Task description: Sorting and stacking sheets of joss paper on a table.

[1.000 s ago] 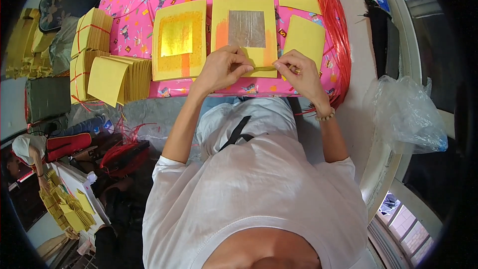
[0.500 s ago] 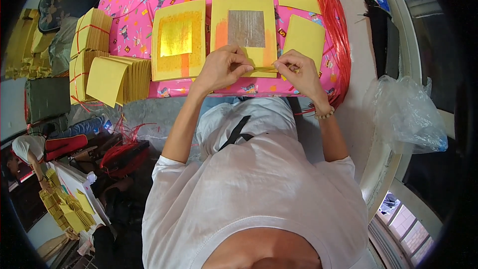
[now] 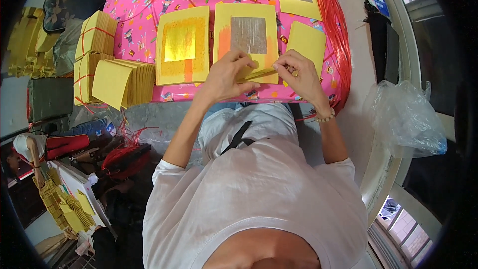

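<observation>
A yellow paper sheet with a silver square (image 3: 249,35) and orange patches lies in front of me on the table. Near its front edge is a narrow roll or fold of yellow paper (image 3: 261,73). My right hand (image 3: 298,72), with a beaded bracelet at the wrist, pinches the right end of this roll. My left hand (image 3: 229,77) rests at the left end, thumb and fingers apart. To the left lies a yellow sheet with a shiny gold square (image 3: 180,42). A folded yellow paper (image 3: 307,40) lies just beyond my right hand.
Bundles of yellow paper tied with red string (image 3: 97,35) and a fanned stack (image 3: 124,82) stand at the table's left. Red strands (image 3: 338,35) hang along the right edge of the pink table cover (image 3: 137,35). A clear plastic bag (image 3: 408,119) is at the right. Another person works at the lower left.
My left thumb has come away from the fingers, and the left hand has loosened from the roll. The right hand keeps its pinch. The whole view has shifted slightly.
</observation>
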`<state>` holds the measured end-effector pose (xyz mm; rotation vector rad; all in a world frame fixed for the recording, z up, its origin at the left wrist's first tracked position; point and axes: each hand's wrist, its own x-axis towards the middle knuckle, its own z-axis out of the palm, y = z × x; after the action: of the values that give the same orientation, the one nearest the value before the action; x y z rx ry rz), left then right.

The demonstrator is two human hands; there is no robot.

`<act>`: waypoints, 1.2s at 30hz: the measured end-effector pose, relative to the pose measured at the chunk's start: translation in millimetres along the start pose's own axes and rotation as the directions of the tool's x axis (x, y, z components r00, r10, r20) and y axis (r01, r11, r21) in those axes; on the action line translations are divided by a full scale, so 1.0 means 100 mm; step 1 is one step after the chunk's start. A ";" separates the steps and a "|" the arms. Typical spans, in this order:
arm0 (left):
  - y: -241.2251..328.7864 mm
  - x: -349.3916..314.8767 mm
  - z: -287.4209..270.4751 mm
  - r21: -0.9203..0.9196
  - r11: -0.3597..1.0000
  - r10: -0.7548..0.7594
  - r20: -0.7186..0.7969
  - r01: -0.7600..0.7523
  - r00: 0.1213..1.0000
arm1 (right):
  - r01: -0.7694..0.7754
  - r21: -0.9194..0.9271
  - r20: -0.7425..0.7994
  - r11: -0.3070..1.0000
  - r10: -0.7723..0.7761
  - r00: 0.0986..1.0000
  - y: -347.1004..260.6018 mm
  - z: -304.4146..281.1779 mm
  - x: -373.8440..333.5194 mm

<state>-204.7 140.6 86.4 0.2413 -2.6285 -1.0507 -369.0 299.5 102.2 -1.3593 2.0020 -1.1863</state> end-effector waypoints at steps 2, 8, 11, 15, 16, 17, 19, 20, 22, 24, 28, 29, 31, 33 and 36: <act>-0.01 -0.01 0.06 0.125 0.992 0.037 -0.023 -0.033 0.999 | 0.051 -0.023 -0.019 0.998 -0.052 0.998 -0.03 0.01 0.04; 0.12 0.04 -0.02 0.216 0.975 0.099 -0.248 -0.044 0.964 | 0.041 0.293 -0.184 0.955 0.014 0.983 0.07 0.07 0.13; 0.17 0.06 -0.12 0.198 0.979 0.137 -0.415 -0.058 0.900 | -0.058 0.487 -0.139 0.871 0.143 0.980 0.27 0.13 0.23; 0.29 0.05 -0.22 0.052 0.988 0.149 -0.505 -0.142 0.850 | 0.051 0.614 -0.075 0.788 -0.007 0.997 0.35 0.19 0.41; 0.30 0.02 -0.22 0.056 0.988 0.152 -0.509 -0.143 0.847 | 0.069 0.632 -0.041 0.772 -0.055 0.998 0.32 0.19 0.44; 0.30 -0.01 -0.22 -0.105 0.987 0.061 -0.473 -0.125 0.879 | 0.073 0.631 -0.042 0.773 -0.060 0.997 0.30 0.18 0.45; 0.31 -0.02 -0.22 -0.261 0.960 -0.021 -0.425 -0.100 0.905 | 0.054 0.644 0.008 0.763 -0.077 0.997 0.24 0.16 0.44; 0.31 -0.02 -0.23 -0.405 0.910 -0.088 -0.390 -0.085 0.917 | 0.057 0.643 0.007 0.763 -0.081 0.997 0.21 0.14 0.43; 0.26 0.00 -0.20 -0.539 0.839 -0.146 -0.350 -0.071 0.925 | 0.040 0.535 0.052 0.844 -0.080 0.995 0.11 0.10 0.41; 0.09 0.05 -0.10 -0.558 0.821 -0.131 -0.390 -0.121 0.911 | 0.034 0.475 0.074 0.879 -0.079 0.994 0.04 0.07 0.37; -0.06 0.10 0.05 -0.183 0.972 0.049 -0.464 -0.150 0.884 | -0.023 0.447 0.110 0.894 -0.029 0.993 -0.04 0.12 0.29; -0.11 0.09 0.14 -0.206 0.969 0.026 -0.470 -0.138 0.882 | 0.007 0.433 0.085 0.901 -0.049 0.995 -0.03 0.14 0.28; -0.12 0.11 0.21 -0.231 0.965 0.002 -0.474 -0.126 0.880 | 0.095 0.346 0.042 0.933 -0.117 0.992 0.02 0.16 0.31; -0.15 0.13 0.24 -0.281 0.950 -0.006 -0.453 -0.137 0.891 | 0.094 0.285 0.043 0.954 -0.111 0.993 0.01 0.16 0.32; -0.20 0.19 0.27 -0.310 0.944 -0.048 -0.466 -0.111 0.884 | 0.034 0.401 0.050 0.916 -0.059 0.997 -0.06 0.16 0.33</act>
<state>-231.1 138.9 57.9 0.3273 -1.9870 -1.2208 -367.3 262.0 102.2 -1.2208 1.5765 -1.4598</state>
